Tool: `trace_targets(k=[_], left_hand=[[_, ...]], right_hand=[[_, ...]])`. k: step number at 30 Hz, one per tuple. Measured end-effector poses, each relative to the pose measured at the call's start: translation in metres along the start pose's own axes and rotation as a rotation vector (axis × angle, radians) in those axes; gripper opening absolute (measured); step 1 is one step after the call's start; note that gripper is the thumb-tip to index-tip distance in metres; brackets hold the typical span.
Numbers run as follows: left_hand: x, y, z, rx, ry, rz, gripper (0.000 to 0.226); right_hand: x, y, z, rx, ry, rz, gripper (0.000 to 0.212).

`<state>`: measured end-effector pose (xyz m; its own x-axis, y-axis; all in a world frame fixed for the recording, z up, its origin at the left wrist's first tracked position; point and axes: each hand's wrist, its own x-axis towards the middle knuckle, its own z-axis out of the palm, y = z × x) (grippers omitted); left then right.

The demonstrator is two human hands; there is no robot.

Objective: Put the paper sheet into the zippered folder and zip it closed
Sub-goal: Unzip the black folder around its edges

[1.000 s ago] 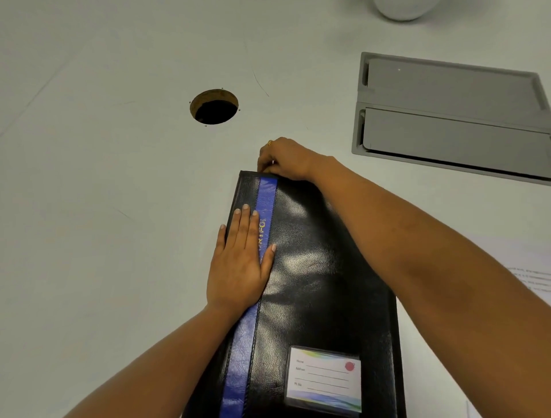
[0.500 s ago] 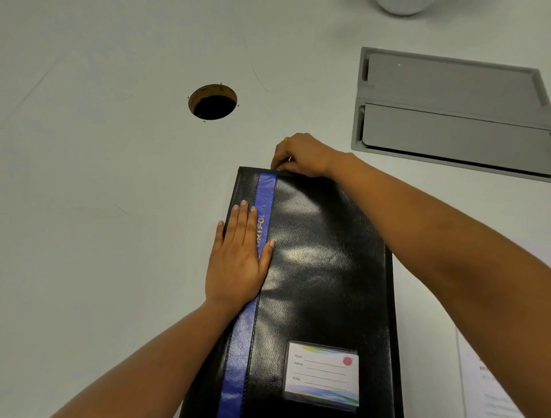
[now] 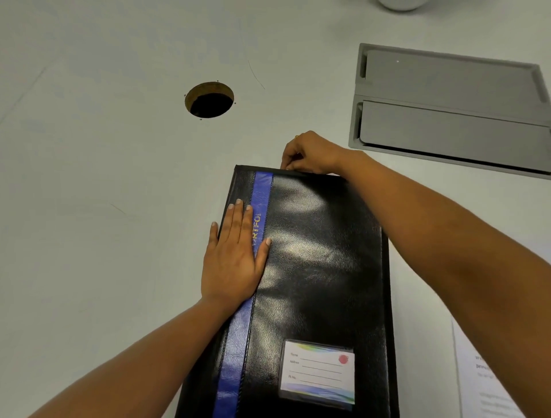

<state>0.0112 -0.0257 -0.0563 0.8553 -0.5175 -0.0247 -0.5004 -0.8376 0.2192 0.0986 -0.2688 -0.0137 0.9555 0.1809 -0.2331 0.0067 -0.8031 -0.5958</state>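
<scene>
One black, blue-striped leather zippered folder (image 3: 313,268) lies under both hands. The left hand (image 3: 232,262) presses flat by its left edge; the right hand (image 3: 310,155) pinches its far edge. One white paper sheet (image 3: 489,388) lies outside it, right of the right arm. Pale tabletop (image 3: 89,209) stretches wide left of the left hand.

Bench (image 3: 89,194): pale grey-white top, faintly scratched, lay under soft even light.
Round hole (image 3: 209,100): brown-rimmed, dark inside, sat beyond the right grip (image 3: 310,152), to its left.
Grey recessed panel (image 3: 447,119): two flat lids, lay beyond that grip, to its right.
White rounded object (image 3: 399,3): stood farthest off, cropped.
</scene>
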Motion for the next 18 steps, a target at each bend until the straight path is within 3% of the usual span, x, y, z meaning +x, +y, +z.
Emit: trace_targets(k=[9, 18], left_hand=[[0.0, 0.0, -0.001, 0.013, -0.001, 0.005, 0.07], [0.0, 0.0, -0.001, 0.011, 0.009, 0.001, 0.068]], right_hand=[[-0.074, 0.05, -0.024, -0.056, 0.077, 0.142, 0.014], [-0.078, 0.051, -0.025, -0.07, 0.135, 0.119, 0.014]])
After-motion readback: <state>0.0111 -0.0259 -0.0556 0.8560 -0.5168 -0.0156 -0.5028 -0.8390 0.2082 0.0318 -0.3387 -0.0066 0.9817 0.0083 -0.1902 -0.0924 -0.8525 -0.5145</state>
